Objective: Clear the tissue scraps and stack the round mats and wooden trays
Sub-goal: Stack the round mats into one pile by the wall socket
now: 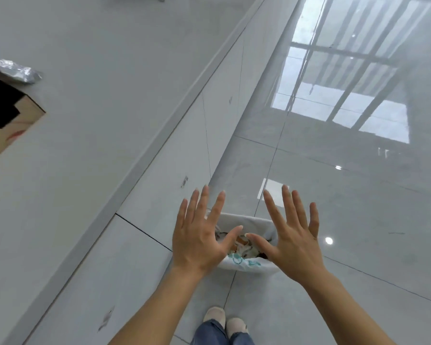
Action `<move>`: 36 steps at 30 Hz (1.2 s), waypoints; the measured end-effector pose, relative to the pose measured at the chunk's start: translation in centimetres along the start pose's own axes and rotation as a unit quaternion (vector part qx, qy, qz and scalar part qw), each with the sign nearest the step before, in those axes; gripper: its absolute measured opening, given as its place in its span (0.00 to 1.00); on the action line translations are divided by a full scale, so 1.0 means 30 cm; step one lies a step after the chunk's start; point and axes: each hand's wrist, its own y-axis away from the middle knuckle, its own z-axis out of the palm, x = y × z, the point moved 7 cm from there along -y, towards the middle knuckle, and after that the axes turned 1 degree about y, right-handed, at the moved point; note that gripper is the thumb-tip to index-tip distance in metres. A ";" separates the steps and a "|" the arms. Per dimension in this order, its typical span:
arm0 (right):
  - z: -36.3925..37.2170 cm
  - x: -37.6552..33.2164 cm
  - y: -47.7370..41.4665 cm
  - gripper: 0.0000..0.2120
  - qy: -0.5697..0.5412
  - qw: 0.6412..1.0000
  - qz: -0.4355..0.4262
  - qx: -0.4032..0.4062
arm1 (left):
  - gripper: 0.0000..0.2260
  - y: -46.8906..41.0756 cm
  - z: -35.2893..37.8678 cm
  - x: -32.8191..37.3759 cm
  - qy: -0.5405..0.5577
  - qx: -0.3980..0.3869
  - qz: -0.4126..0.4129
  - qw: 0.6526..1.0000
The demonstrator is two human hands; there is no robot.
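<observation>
A small waste bin (246, 220) lined with a white plastic bag stands on the floor below me, holding crumpled tissue scraps (244, 250) and other rubbish. My left hand (199, 237) and my right hand (291, 237) are spread flat side by side above the bin, palms down, fingers apart, nothing in either. The thumbs nearly meet over the bin's opening. No round mats or wooden trays are in view.
A long grey-white counter (85, 120) runs along the left, its cabinet fronts dropping to the floor beside the bin. On it lie a crumpled silver wrapper (15, 70) and a printed cardboard box (8, 120). Glossy floor tiles (346, 195) stretch right. My feet (224, 319) stand just behind the bin.
</observation>
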 end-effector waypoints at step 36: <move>-0.483 -1.707 0.640 0.38 -0.140 0.860 -0.472 0.136 | 0.32 1.498 -1.056 -0.853 -0.154 0.289 -0.453 0.829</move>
